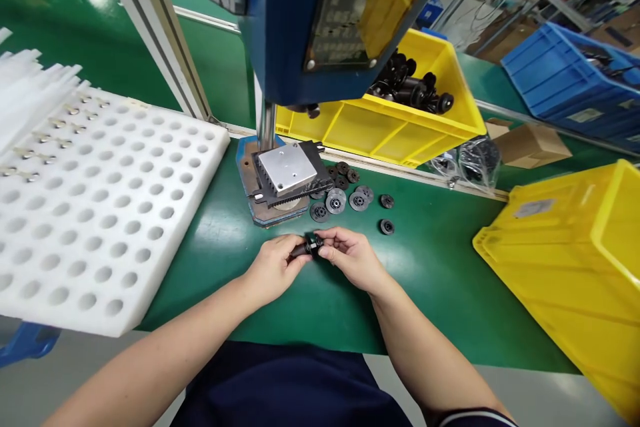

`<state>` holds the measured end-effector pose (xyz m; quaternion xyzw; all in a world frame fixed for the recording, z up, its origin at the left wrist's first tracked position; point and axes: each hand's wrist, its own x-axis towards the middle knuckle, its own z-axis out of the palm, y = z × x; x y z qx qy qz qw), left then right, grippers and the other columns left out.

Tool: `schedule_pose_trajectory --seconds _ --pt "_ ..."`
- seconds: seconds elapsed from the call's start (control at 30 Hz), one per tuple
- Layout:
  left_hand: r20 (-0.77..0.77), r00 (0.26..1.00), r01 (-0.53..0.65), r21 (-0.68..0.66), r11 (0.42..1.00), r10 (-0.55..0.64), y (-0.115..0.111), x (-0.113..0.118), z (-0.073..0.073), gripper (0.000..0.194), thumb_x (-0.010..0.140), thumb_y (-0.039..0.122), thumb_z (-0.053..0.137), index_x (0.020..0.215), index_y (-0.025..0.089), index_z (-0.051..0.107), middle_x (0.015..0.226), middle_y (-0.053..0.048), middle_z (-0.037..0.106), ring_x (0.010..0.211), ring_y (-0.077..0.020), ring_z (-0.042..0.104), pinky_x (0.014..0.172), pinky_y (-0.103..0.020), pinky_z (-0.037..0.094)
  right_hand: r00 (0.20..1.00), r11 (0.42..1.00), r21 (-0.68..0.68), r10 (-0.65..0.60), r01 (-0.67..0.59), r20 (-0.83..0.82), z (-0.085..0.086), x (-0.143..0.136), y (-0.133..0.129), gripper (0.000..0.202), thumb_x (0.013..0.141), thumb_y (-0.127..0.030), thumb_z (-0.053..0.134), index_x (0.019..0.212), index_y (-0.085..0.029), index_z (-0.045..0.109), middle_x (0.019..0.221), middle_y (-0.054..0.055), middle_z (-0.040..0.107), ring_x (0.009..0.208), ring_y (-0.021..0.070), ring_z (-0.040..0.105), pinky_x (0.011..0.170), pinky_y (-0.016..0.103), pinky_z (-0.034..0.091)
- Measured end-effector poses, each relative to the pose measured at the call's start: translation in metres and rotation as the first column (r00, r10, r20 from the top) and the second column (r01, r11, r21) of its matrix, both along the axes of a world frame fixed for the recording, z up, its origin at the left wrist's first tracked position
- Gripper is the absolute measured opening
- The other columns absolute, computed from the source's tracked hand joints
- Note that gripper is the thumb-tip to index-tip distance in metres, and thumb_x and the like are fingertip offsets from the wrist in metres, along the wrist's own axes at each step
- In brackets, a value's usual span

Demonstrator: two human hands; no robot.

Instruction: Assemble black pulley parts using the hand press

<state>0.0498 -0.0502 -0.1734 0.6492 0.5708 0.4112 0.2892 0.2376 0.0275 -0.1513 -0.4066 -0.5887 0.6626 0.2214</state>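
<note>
My left hand (274,265) is closed around the dark shaft of a small black cylindrical part (311,245) with a wider flanged end. At that part's right end, my right hand (353,257) pinches with thumb and fingers. Whether the fingers there also hold a separate small piece cannot be made out. Just beyond my hands lie several loose black discs (336,201) with toothed centres. Two thicker small black rings, a far one (387,201) and a near one (387,226), lie to the right of the discs.
Ahead stands a blue press (300,33) with a metal plate (287,167) on its base. White foam tray (145,207) with rows of holes is at left. A yellow bin (370,130) of black parts sits behind; another yellow bin (565,240) stands right. Blue crate (550,73) is farther back.
</note>
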Motion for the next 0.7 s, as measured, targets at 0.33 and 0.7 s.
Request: schedule_pose_trajectory --seconds 0.33,0.7 --pt "0.082 0.996 -0.031 -0.122 0.992 0.041 0.005 0.003 0.001 0.012 0.085 0.028 0.068 0.092 0.02 0.063 0.081 -0.003 0.069 0.074 -0.0177 0.063 0.068 -0.028 0.048 1.0 0.999 -0.045 0.014 -0.015 -0.026 -0.002 -0.003 0.011 0.045 0.073 -0.047 0.079 0.102 -0.014 0.07 0.076 0.002 0.067 0.056 0.006 0.049 0.052 0.02 0.038" --pt "0.544 0.81 -0.012 -0.36 0.933 0.22 -0.009 0.001 0.05 0.027 0.076 0.031 0.077 0.092 0.017 0.061 0.075 0.0 0.063 0.061 -0.0097 0.054 0.056 -0.022 0.043 0.999 1.0 -0.003 -0.013 0.013 -0.032 -0.003 0.001 0.015 0.058 0.083 -0.069 0.057 0.098 -0.013 0.064 0.065 0.0 0.057 0.046 0.0074 0.047 0.038 0.018 0.03"
